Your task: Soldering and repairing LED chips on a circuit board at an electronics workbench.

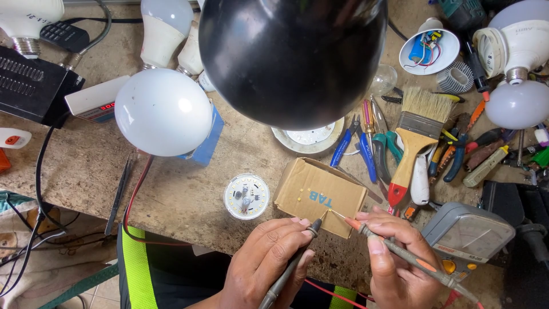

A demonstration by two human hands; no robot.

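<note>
Your worn workbench point(171, 194) is crowded: bulbs at upper left, pliers and a paintbrush point(413, 143) at right. Low in the frame, your left hand point(266, 260) pinches a dark probe point(291, 266) pen-style and your right hand point(394, 257) pinches a red-tipped probe point(400, 252). Both tips meet at the cardboard piece's point(317, 194) lower edge, seemingly on a tiny yellow part.
</note>
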